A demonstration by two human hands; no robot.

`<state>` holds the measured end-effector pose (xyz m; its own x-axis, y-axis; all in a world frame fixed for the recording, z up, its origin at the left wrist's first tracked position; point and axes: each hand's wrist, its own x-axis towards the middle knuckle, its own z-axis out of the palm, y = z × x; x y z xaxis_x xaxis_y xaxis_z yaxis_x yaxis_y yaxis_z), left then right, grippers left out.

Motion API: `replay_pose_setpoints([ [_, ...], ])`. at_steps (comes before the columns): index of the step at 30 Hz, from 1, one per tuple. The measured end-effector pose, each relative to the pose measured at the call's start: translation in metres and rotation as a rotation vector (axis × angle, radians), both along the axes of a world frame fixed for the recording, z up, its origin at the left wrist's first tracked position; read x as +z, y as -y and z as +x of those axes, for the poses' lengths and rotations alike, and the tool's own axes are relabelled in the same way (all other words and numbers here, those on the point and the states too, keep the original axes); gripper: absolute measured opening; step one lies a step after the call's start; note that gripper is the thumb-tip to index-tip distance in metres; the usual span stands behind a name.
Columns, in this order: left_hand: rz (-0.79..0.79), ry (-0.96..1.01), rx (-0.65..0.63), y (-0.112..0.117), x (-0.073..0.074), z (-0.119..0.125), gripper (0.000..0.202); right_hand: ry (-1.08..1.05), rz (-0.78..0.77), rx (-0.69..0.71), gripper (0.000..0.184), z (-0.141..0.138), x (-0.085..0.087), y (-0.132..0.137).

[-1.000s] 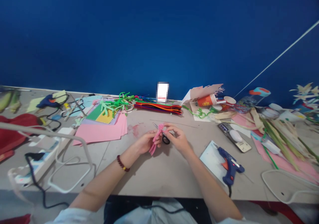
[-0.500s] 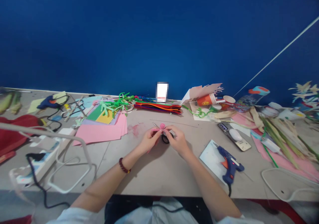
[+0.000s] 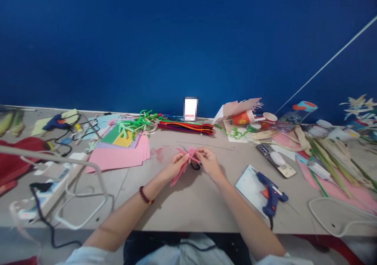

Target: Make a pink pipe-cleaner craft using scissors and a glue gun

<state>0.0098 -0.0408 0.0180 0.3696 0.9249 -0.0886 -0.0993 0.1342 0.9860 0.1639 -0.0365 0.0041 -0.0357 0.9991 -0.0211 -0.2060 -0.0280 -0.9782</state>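
Pink pipe cleaners, bent together into a small knot at the top, are held above the table in front of me. My left hand pinches them from the left, and their loose ends hang down below its fingers. From the other side my right hand closes its thumb and fingertips on the knot's right edge. Scissors lie on the table behind and under the hands; a black handle loop and the metal tip show, the middle is hidden.
A bundle of coloured pipe cleaners lies by the blue wall. Pink paper sheets are at left, near a power strip. At right are a glue gun, a phone, corn husks and a tipped cup.
The pink pipe cleaners have turned in my hands, so more of their strands now show at lower left and toward the right. Both hands stay in nearly the same place.
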Motion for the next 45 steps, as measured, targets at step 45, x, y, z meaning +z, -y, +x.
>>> replay_pose_setpoints([
  [45,-0.061,0.033,0.053,-0.014,0.010,-0.014,0.026,0.577,0.251,-0.154,0.023,-0.002,0.006,0.014],
])
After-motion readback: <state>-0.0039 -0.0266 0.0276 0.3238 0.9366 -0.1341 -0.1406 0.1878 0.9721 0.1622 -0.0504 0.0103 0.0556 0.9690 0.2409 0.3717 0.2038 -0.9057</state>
